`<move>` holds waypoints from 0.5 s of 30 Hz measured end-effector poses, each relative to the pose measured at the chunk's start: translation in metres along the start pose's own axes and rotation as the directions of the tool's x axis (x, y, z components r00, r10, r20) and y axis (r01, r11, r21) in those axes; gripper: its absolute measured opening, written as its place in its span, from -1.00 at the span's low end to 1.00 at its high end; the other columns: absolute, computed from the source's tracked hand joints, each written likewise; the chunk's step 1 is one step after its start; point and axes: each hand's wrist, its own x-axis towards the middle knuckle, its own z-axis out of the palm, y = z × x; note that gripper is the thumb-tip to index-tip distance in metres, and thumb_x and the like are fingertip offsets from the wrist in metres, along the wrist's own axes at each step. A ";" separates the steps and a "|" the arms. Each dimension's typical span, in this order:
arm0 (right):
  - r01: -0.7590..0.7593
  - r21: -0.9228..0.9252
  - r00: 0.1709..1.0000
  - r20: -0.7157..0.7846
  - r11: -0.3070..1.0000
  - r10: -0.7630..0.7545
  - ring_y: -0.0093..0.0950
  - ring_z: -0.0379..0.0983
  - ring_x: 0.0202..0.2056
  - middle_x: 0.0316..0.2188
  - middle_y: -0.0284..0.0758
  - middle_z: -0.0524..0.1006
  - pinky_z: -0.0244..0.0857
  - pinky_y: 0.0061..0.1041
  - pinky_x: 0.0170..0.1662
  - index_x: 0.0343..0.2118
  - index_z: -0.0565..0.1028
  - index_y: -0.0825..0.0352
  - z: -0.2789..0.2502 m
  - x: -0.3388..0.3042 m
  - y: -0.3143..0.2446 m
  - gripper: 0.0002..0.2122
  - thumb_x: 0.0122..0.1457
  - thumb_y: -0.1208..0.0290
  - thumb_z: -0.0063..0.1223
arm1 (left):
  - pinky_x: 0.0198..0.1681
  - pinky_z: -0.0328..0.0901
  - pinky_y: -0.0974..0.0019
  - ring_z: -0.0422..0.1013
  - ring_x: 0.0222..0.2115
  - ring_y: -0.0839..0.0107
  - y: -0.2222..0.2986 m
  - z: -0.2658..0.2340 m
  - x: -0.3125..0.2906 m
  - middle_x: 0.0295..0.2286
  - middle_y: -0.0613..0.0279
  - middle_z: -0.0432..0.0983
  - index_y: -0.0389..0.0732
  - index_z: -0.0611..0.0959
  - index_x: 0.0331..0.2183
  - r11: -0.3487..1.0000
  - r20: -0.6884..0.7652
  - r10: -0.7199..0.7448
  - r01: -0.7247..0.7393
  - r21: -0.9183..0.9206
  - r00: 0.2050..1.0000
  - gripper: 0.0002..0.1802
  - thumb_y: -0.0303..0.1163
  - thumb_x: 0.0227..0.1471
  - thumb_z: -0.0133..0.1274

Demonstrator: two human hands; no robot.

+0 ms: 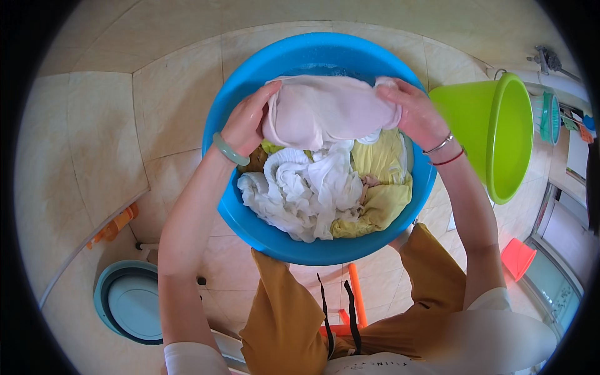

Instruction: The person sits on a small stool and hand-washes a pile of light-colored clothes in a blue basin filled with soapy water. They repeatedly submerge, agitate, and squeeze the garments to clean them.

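Observation:
A pale pink wet cloth [328, 109] is stretched between my two hands above a big blue basin [319, 253]. My left hand [249, 120] grips its left end, a green bangle on the wrist. At the other end my right hand [414, 109] pinches a bunched corner; a silver bracelet and a red string circle that wrist. Beneath the cloth, wet laundry fills the near part of the basin: white garments [306, 190] in the middle and left, yellow fabric [381, 203] to the right. Some water shows at the basin's far side, partly hidden by the cloth.
A lime green bucket [509, 137] stands tilted at the right of the basin. Lower left is a grey-blue basin [132, 303]. A red container [518, 259] sits near the doorway at right. Tiled walls rise at the left and back; a tap [547, 59] is at upper right.

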 end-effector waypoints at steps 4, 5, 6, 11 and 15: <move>-0.062 -0.490 0.994 0.052 0.869 0.100 -0.66 0.38 -0.21 -0.28 -0.42 0.48 0.24 -0.65 -0.12 -0.06 0.41 0.35 0.009 0.003 0.008 -0.56 0.05 0.23 0.22 | -0.12 0.35 0.34 0.42 -0.19 0.46 0.007 0.006 -0.005 -0.16 0.23 0.47 -0.24 0.48 -0.06 0.993 0.069 -0.116 0.118 -0.016 0.991 -0.59 -0.20 0.12 0.00; -0.071 -0.579 0.986 0.081 0.812 0.144 -0.68 0.37 -0.23 -0.31 -0.45 0.48 0.23 -0.66 -0.14 -0.11 0.45 0.35 0.008 0.005 0.008 -0.59 0.04 0.22 0.23 | -0.12 0.36 0.34 0.42 -0.20 0.46 0.009 0.010 -0.007 -0.16 0.22 0.47 -0.25 0.48 -0.07 0.990 0.084 -0.135 0.137 -0.022 0.987 -0.59 -0.21 0.11 0.01; -0.070 -0.659 0.975 0.115 0.749 0.192 -0.70 0.37 -0.24 -0.34 -0.47 0.48 0.22 -0.68 -0.16 -0.16 0.48 0.35 0.009 0.007 0.009 -0.61 0.02 0.21 0.25 | -0.13 0.36 0.34 0.43 -0.21 0.45 0.011 0.008 -0.010 -0.16 0.21 0.47 -0.25 0.48 -0.06 0.988 0.116 -0.157 0.154 0.033 0.981 -0.59 -0.23 0.09 0.04; -0.040 -0.479 0.999 -0.045 0.877 0.021 -0.67 0.37 -0.39 -0.43 -0.46 0.48 0.22 -0.67 -0.29 -0.36 0.55 0.34 -0.010 -0.001 0.000 -0.75 0.09 0.22 0.13 | -0.19 0.35 0.38 0.44 -0.23 0.40 0.016 -0.013 -0.016 -0.18 0.17 0.49 -0.29 0.48 -0.06 0.837 0.254 -0.082 -0.072 0.543 0.964 -0.58 -0.31 0.05 0.05; -0.022 -0.170 0.999 -0.050 0.985 0.014 -0.62 0.43 -0.30 -0.35 -0.40 0.52 0.29 -0.61 -0.20 -0.26 0.52 0.38 -0.017 -0.009 -0.003 -0.75 0.15 0.27 0.03 | -0.20 0.31 0.44 0.41 -0.27 0.49 0.011 -0.026 -0.012 -0.24 0.22 0.50 -0.31 0.51 -0.09 0.424 0.110 0.030 -0.113 0.899 0.993 -0.62 -0.33 0.05 0.03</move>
